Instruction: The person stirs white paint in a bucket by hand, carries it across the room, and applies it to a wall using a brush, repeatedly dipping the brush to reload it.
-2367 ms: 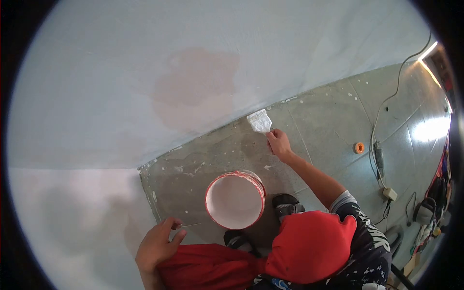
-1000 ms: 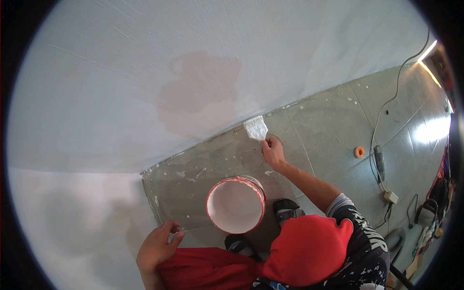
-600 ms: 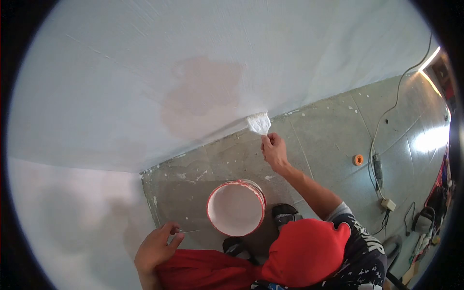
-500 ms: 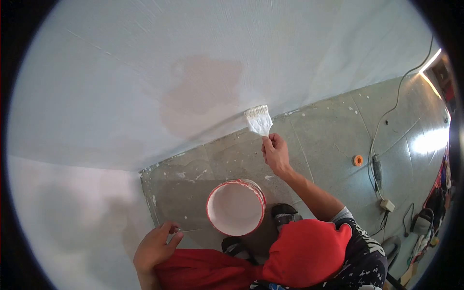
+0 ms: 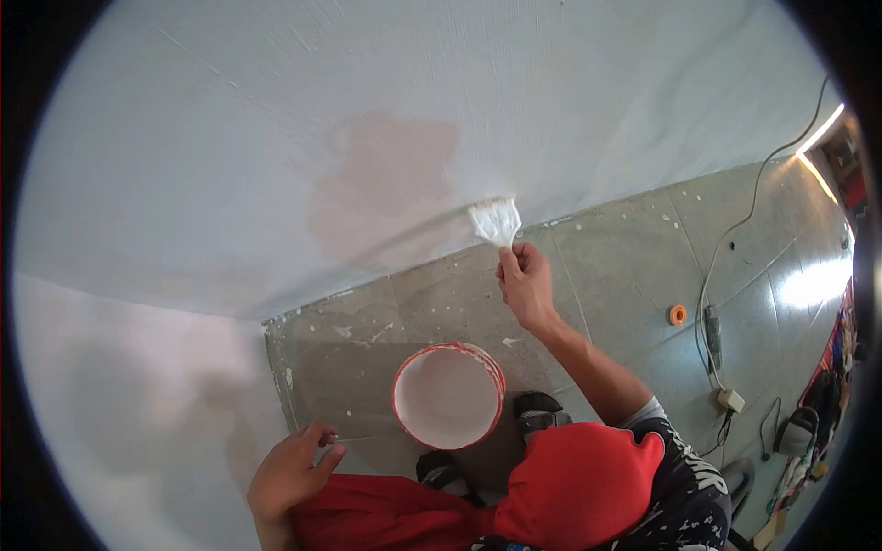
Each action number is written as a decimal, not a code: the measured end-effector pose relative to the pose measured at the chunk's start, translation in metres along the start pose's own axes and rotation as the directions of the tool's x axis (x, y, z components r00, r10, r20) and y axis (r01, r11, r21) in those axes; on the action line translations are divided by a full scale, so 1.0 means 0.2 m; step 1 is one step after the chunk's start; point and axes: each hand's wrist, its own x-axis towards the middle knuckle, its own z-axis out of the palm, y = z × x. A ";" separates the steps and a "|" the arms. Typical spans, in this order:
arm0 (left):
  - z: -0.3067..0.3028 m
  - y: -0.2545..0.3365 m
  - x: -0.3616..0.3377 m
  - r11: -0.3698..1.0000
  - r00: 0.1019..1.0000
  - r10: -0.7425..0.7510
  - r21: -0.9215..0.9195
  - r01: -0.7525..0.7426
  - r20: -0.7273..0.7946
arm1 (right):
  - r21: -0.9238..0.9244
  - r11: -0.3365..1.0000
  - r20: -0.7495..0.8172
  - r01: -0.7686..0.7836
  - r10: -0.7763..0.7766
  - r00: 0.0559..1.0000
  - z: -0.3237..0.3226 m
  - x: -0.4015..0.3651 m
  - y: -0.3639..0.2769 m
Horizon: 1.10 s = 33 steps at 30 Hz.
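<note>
A wide paint brush (image 5: 496, 221), coated in white, has its bristles against the lower part of the wall (image 5: 551, 110). My right hand (image 5: 526, 283) grips its handle. Below, on the floor, stands a round bucket (image 5: 447, 397) with a red rim and whitish paint inside. To the bucket's left, my left hand (image 5: 299, 466) hangs above red cloth (image 5: 381, 514) with its fingers apart and curved, holding nothing that I can see. A pinkish patch (image 5: 390, 174) shows on the wall left of the brush.
The tiled floor (image 5: 634, 266) has white spots. On the right are an orange ring (image 5: 677, 315), a dark tool (image 5: 713, 335), a long cable (image 5: 726, 228) and a pale box (image 5: 731, 400). My sandalled feet are beside the bucket; shoes lie at the far right.
The brush has tilted and moved slightly right, with its bristles now pressed to the wall. My right hand has shifted slightly up with it. My left hand has barely moved.
</note>
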 end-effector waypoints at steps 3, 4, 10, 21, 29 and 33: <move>0.00 0.01 -0.01 0.999 1.000 -0.017 0.028 0.018 -0.019 | 0.100 0.987 0.025 0.123 -0.126 0.992 -0.03 -0.09 -0.14; 0.01 0.00 0.00 1.000 0.999 0.002 0.022 -0.002 -0.032 | 0.090 0.983 0.017 0.162 -0.165 0.986 -0.03 -0.09 -0.12; 0.00 0.01 -0.02 1.000 0.999 0.013 0.004 -0.013 -0.042 | 0.026 0.997 -0.009 0.078 -0.078 0.997 0.01 0.13 0.33; -0.01 0.01 -0.06 1.000 0.999 0.021 0.009 -0.020 -0.029 | 0.019 0.998 0.033 -0.067 0.066 0.997 0.01 -0.01 -0.11; 0.00 -0.01 -0.04 0.997 0.997 0.074 -0.009 -0.074 -0.031 | 0.195 0.943 0.073 0.268 -0.287 0.955 0.00 -0.21 -0.43; -0.01 0.01 -0.05 0.998 0.998 0.057 -0.017 -0.057 -0.019 | 0.186 0.968 0.054 0.166 -0.179 0.982 0.06 0.03 0.07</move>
